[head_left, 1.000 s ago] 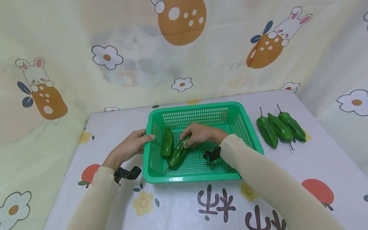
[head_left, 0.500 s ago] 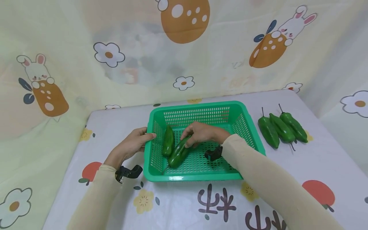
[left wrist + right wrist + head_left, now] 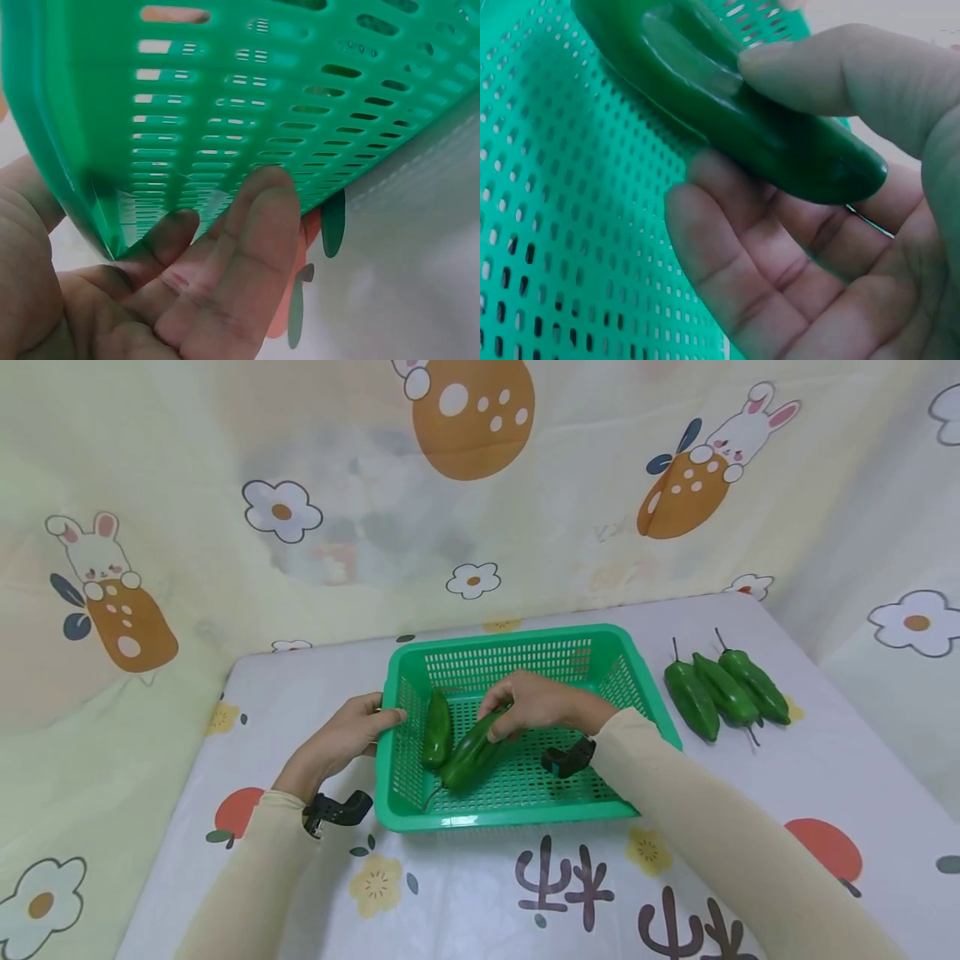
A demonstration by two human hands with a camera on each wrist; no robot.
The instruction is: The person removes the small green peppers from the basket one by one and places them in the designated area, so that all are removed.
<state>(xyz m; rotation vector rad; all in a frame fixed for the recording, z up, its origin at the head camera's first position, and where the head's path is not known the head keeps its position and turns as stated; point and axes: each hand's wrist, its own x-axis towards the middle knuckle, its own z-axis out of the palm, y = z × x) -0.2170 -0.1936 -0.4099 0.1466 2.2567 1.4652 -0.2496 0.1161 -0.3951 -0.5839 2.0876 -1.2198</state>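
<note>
A green plastic basket (image 3: pixel 517 820) with slotted walls stands on the table. At its left rim my left hand (image 3: pixel 341 739) grips the basket, thumb over the edge and fingers against the outer wall (image 3: pixel 300 120). Inside, my right hand (image 3: pixel 538 703) pinches a glossy green pepper (image 3: pixel 468 762) near its upper end, thumb on one side and fingers beneath, as the right wrist view shows (image 3: pixel 727 120). The pepper slants, its thin stem pointing toward the basket's near left corner. A second green pepper (image 3: pixel 437 731) lies beside it along the left wall.
Right of the basket, three green peppers lie side by side: one at the left (image 3: pixel 692 700), a middle pepper (image 3: pixel 726 689) and a right one (image 3: pixel 756 683). A printed cloth covers the table (image 3: pixel 300 893); a patterned curtain (image 3: pixel 360 543) hangs behind it.
My right hand has shifted slightly right and away from me, drawing the pepper's gripped end along and up a little. My left hand keeps its hold on the rim.
</note>
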